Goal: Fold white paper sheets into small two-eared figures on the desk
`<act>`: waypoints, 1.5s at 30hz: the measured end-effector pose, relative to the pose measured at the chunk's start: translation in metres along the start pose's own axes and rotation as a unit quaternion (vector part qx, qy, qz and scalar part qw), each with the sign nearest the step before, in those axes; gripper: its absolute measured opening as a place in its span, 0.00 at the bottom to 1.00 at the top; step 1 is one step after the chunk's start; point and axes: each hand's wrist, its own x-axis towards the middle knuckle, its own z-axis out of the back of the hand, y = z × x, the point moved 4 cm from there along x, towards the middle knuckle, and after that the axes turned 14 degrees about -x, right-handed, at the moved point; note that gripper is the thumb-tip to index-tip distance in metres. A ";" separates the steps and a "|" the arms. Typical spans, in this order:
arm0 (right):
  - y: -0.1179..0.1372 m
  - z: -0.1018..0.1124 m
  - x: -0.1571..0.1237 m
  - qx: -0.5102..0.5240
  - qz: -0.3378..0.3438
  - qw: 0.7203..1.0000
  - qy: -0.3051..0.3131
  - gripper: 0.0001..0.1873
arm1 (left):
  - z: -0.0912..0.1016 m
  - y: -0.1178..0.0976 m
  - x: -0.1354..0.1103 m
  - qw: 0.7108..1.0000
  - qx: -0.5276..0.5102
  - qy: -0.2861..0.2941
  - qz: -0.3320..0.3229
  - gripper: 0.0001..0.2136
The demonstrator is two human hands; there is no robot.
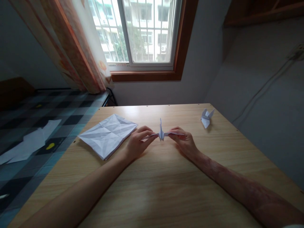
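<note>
A white folded paper crane (161, 134) is held between my two hands over the middle of the wooden table. Its wings spread to both sides and a thin point rises from its centre. The fingers of my left hand (140, 139) pinch the left wing. On the other side, my right hand (182, 139) pinches the right wing between thumb and fingers. Just left of my left hand lies a stack of creased white paper squares (108, 133). A second folded paper piece (206, 118), with wing-like points, rests at the table's far right.
The wooden table (152, 190) reaches back toward a wall with a barred window (149, 31). At left is a checked bed (78, 106) with loose white paper pieces (33, 141). A patterned curtain (71, 41) hangs beside the window. A cable (261, 90) runs along the right wall.
</note>
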 end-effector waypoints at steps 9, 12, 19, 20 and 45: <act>-0.005 0.000 -0.001 -0.011 0.025 1.000 -0.004 0.08 | 0.001 0.005 0.000 0.999 0.018 -0.008 -0.037 0.04; -0.008 0.001 0.000 -0.003 0.007 1.000 -0.020 0.11 | 0.002 0.007 -0.001 0.999 0.015 -0.013 -0.049 0.03; -0.006 0.004 0.002 0.005 -0.017 0.999 -0.036 0.14 | 0.002 0.005 0.000 0.999 0.010 -0.027 -0.040 0.02; -0.006 0.004 0.002 0.005 -0.017 0.999 -0.036 0.14 | 0.002 0.004 0.000 0.999 0.010 -0.028 -0.041 0.02; -0.017 -0.005 0.003 0.037 -0.067 0.997 0.030 0.15 | 0.000 0.002 0.004 0.998 0.024 0.034 -0.040 0.02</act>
